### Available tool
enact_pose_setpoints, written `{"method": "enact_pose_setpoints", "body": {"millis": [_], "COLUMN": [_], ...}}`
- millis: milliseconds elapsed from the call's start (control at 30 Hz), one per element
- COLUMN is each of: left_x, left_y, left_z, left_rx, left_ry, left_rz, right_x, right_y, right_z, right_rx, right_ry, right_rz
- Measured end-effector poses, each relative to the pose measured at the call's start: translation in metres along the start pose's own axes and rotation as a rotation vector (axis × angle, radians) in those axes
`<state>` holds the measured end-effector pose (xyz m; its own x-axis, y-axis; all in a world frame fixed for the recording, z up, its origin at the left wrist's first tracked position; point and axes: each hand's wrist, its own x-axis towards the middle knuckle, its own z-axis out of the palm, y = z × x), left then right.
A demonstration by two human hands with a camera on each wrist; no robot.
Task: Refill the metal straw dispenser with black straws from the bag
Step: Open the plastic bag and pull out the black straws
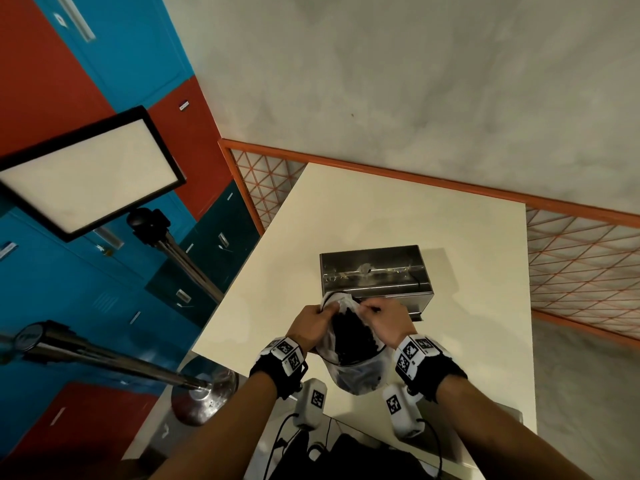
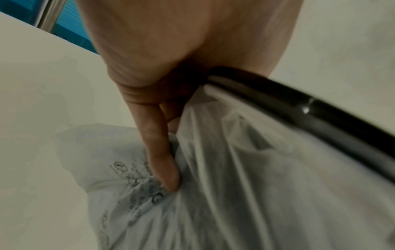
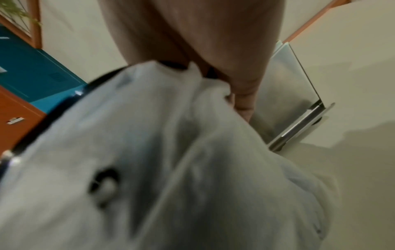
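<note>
A clear plastic bag (image 1: 360,374) full of black straws (image 1: 351,336) stands on the cream table (image 1: 467,237), held between both hands just in front of the metal straw dispenser (image 1: 375,277). My left hand (image 1: 313,322) grips the bag's left rim, fingers curled into the plastic (image 2: 245,169). My right hand (image 1: 384,317) pinches the right rim (image 3: 192,135), with a black straw tip poking out by its fingers. The dispenser's lid is open and its inside looks bare metal. One black straw (image 2: 310,108) runs past my left palm.
An orange mesh railing (image 1: 571,265) borders the table's far and right sides. A light panel on a stand (image 1: 90,174) and a chrome post base (image 1: 204,393) are to the left. Blue and red lockers (image 1: 69,289) fill the left. A black cabled device (image 1: 363,455) lies at the table's near edge.
</note>
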<state>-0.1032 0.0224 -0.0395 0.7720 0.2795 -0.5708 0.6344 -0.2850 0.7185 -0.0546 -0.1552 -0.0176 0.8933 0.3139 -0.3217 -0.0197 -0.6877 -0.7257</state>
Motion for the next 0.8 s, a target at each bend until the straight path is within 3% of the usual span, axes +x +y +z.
{"method": "enact_pose_setpoints", "body": {"millis": [200,400,500,600,700,800], "left_x": [0.006,-0.014,-0.033,-0.056,-0.071,-0.067], "left_y": [-0.012,-0.003,-0.003,-0.002,0.002,0.004], "left_z": [-0.001,-0.007,-0.023,-0.024,-0.016,-0.008], "left_rx": [-0.045,-0.347,-0.012,0.147,-0.015,-0.211], "left_ry": [-0.010,-0.006,0.013,-0.203,-0.404,-0.442], "left_rz": [-0.018,-0.027,-0.003,-0.106,-0.208,-0.226], "right_x": [0.001,-0.005,-0.019,-0.030,-0.030,-0.029], "right_y": [0.016,0.009,0.003,0.008,0.008,-0.001], "right_z": [0.004,-0.017,-0.029,-0.027,-0.016,-0.010], "right_rx": [-0.170,-0.010,0.058,0.258,0.520,0.600], "right_ry": [0.057,-0.010,-0.149,-0.291,-0.354,-0.307], "right_rz": [0.088,0.115,0.199,0.370,0.449,0.447]}}
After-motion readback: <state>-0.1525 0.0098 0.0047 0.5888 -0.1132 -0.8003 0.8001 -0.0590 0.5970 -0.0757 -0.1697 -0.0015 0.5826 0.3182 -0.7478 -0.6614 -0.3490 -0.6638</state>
